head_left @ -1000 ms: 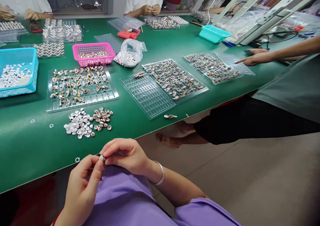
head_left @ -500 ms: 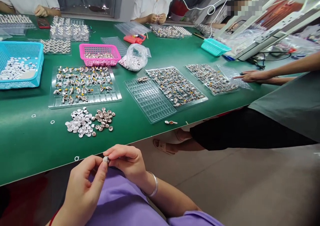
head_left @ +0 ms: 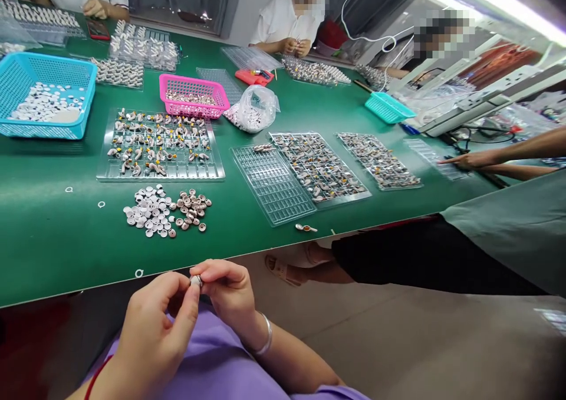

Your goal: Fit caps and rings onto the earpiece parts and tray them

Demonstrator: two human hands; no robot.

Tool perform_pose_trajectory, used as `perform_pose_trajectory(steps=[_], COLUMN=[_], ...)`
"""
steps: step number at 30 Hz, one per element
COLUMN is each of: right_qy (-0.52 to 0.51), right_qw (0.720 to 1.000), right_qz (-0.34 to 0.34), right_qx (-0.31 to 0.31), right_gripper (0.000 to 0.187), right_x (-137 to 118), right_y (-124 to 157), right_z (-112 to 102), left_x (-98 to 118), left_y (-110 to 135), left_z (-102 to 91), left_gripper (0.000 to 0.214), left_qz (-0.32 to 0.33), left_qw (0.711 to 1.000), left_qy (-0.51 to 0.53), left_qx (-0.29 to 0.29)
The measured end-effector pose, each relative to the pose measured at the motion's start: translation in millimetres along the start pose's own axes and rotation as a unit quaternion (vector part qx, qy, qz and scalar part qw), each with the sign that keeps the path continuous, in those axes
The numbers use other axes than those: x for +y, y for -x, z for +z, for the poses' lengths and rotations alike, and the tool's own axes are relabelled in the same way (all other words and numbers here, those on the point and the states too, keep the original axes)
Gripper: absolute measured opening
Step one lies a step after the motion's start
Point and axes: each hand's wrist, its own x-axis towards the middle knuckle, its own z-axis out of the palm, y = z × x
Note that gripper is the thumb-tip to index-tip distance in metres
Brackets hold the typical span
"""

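My left hand and my right hand meet just below the near edge of the green table, over my purple lap. Both pinch one small round white and metal cap between their fingertips. A silver bangle circles my right wrist. On the table ahead of my hands lies a loose pile of small white and brown caps. Behind it sits a clear tray partly filled with small curved parts.
An empty clear grid tray and two filled trays lie to the right. A blue basket, a pink basket and a plastic bag stand further back. A seated person's arm reaches in from the right; others work across the table.
The view has swung up and to the left, so the table fills more of the picture. My hands keep the same pinch on the small cap. The neighbour's hand has slid right.
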Motion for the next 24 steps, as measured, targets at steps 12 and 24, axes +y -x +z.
perform_pose_trajectory(steps=[12, 24], right_qy=[0.064, 0.095], right_qw=[0.997, 0.992], right_qz=[-0.043, -0.08], right_qx=[-0.025, -0.029], right_gripper=[0.014, 0.015], right_x=[-18.2, -24.1], right_y=[-9.2, -7.9], right_z=[4.7, 6.0], left_x=[1.0, 4.3], left_y=[-0.6, -2.2], left_z=[-3.5, -4.4], left_gripper=[0.023, 0.027], left_qz=[0.013, -0.004], left_qw=[1.0, 1.0], left_qy=[-0.009, -0.005], left_qx=[-0.005, -0.021])
